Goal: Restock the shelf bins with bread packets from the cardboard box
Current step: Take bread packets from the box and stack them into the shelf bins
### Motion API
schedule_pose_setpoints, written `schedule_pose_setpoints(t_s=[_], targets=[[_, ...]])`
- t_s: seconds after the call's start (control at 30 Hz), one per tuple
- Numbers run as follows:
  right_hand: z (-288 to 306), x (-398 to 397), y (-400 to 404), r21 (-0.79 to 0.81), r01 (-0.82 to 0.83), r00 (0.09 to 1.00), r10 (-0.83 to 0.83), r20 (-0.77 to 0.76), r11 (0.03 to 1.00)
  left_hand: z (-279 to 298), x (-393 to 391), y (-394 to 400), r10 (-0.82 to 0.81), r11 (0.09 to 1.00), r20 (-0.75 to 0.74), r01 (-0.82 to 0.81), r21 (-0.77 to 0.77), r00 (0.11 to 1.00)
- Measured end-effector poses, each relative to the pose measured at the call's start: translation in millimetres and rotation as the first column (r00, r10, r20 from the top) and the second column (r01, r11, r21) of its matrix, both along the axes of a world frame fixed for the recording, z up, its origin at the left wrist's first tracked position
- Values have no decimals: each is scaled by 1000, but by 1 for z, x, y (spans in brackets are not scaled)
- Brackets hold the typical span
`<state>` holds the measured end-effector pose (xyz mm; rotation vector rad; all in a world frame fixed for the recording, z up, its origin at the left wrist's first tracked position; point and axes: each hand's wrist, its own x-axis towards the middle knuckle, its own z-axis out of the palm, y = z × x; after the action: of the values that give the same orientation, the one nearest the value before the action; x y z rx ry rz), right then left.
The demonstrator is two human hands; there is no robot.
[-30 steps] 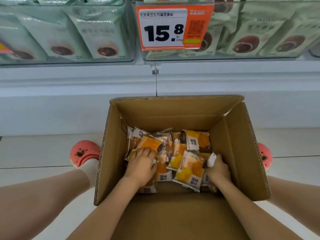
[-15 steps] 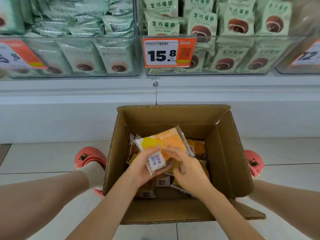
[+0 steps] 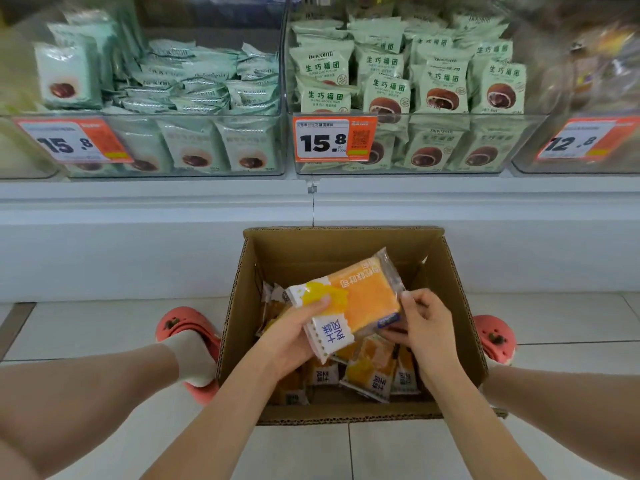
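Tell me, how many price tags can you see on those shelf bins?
3. One 15.8 tag on the left bin, one 15.8 tag on the middle bin, one 12.8 tag on the right bin. Others may lie outside the view.

Bright even light, soft shadows; edges blurred, wide-angle bend; centre sharp.
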<state>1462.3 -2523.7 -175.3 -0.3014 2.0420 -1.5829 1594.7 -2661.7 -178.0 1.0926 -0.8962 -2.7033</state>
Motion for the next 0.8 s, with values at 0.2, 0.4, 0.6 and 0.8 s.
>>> schedule_pose_setpoints(t_s=[0.2,0.4,0.6,0.8], targets=[[50,-22,-4,-50,-178,969,166,-186,983,14,6,-25,-246,952,-58,230,-203,968],[96,-28,-30,-8,-323,899,304,-316,946,47,-17,-13,-327,827,64,318,-464,943],[114,-27,-17,-32,-367,930,365,-50,930,70,-24,-13,-1,944,-201,-66,-323,980],[143,-21,-24,-259,-239,960,268,84,936,120,-49,-22,76,958,-469,-196,-211,880]])
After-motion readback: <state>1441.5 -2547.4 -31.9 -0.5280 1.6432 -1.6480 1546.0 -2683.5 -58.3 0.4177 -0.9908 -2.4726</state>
